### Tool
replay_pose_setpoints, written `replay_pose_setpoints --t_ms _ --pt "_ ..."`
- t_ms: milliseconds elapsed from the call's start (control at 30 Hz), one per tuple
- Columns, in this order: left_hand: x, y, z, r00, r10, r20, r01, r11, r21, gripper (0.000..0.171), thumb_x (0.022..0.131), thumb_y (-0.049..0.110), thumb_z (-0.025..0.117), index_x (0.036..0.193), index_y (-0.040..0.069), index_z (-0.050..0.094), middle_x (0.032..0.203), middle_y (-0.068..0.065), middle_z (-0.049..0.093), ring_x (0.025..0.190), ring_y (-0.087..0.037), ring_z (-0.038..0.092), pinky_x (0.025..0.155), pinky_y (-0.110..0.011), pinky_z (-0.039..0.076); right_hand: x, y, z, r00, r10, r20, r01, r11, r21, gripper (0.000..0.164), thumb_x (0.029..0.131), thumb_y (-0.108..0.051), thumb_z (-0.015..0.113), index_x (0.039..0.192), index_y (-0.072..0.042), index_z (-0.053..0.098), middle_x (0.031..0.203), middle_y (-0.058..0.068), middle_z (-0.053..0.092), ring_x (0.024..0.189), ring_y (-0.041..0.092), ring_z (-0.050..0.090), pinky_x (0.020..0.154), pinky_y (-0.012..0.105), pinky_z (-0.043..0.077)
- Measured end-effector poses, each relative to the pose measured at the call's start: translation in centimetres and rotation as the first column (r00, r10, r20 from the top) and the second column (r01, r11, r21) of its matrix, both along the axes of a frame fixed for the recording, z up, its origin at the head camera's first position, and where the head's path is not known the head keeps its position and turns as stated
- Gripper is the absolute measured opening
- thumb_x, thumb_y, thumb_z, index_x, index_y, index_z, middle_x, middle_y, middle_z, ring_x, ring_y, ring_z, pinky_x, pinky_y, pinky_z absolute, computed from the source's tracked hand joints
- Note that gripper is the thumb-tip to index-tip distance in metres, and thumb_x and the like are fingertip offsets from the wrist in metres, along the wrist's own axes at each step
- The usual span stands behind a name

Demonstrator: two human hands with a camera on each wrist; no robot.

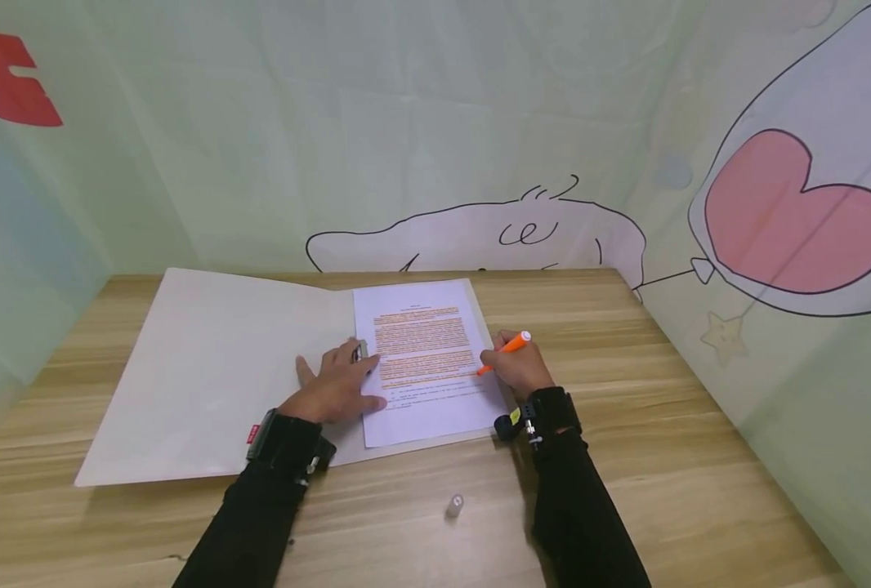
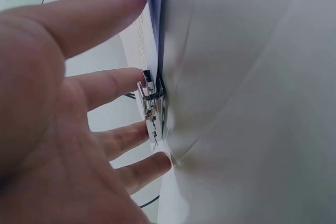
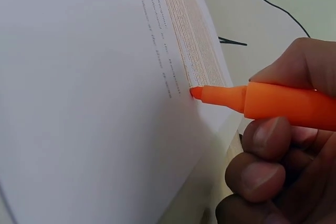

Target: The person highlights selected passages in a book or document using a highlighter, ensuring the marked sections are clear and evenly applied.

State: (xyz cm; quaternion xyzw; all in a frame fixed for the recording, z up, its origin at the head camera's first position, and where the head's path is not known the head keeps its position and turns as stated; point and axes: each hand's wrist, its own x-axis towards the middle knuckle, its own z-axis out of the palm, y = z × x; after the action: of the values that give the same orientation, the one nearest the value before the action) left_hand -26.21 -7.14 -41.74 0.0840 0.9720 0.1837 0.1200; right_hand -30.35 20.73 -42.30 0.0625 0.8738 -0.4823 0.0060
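My right hand [image 1: 521, 365] pinches an orange highlighter [image 3: 286, 104], its tip at the right end of a text line on a printed sheet [image 1: 435, 423]. Most of the printed lines carry orange marking; a few lines at the bottom are plain. The sheet lies in the right side of an open white folder [image 1: 215, 376]. My left hand [image 1: 336, 388] rests with fingers spread over the sheet's left edge, beside the folder's metal clip [image 2: 152, 108]. In the left wrist view, the fingertips come right up to the clip and the sheet's edge.
A small pale cap [image 1: 454, 505] lies on the wooden table [image 1: 391, 539] in front of the folder. Behind the table hangs a printed cloth backdrop [image 1: 421, 139], which also runs along both sides. The folder's wide left cover lies flat toward the left edge.
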Motion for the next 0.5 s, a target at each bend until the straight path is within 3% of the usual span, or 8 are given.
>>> replay_pose_setpoints --t_ms 500 --pt "0.02 0.13 -0.05 1.000 0.004 -0.008 -0.004 1.000 -0.008 0.079 0.086 0.037 0.077 0.152 0.014 0.041 0.162 -0.023 0.017 0.146 -0.049 0.016 0.107 -0.082 -0.005 0.02 0.50 0.08 0.999 -0.026 0.040 0.027 0.999 -0.038 0.024 0.082 -0.010 0.069 0.066 -0.009 0.051 0.057 0.000 0.041 0.049 0.017 0.040 0.039 0.026 0.023"
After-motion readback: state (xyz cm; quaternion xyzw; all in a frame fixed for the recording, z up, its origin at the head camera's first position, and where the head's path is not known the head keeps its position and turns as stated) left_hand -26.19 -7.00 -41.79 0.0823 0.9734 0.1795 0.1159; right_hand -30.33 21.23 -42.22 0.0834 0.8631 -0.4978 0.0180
